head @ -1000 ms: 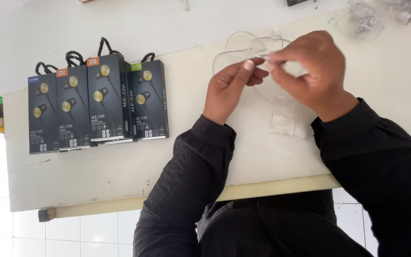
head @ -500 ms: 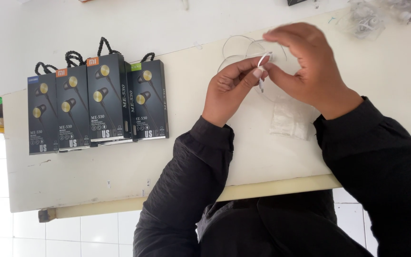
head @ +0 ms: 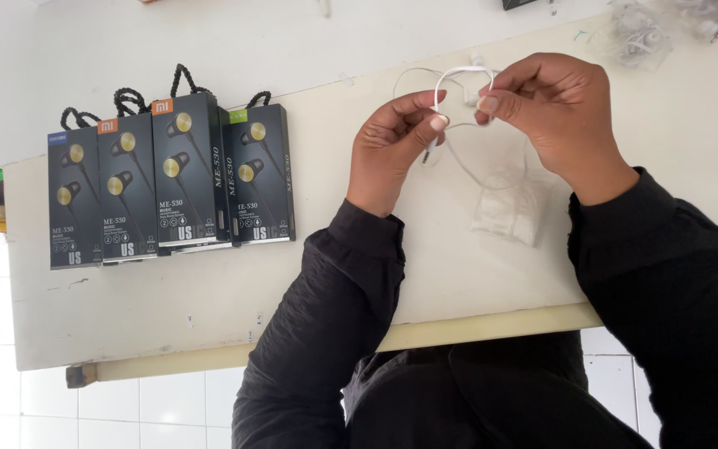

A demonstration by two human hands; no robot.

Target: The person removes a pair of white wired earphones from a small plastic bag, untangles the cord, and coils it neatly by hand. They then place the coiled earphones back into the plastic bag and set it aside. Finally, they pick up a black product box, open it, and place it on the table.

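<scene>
1. Pinching a thin white earphone cable (head: 459, 76), the left hand (head: 388, 150) has thumb & forefinger closed on one end, above the table (head: 209, 308).
2. Right hand (head: 554, 116) pinches the other part, fingers closed on it; cable makes an arch btw. both hands, rest hangs in a loop below.
3. Small clear plastic bag (head: 510, 212) lies on the table under the right hand.
4. Four black earphone boxes (head: 172, 179) lie side by side, well apart to the left.
5. Farther: more clear bags (head: 637, 37) near the far edge.

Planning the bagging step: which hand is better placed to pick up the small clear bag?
Right hand, probably: the clear bag lies just below its wrist. The left hand pinches the white cable farther off.
</scene>
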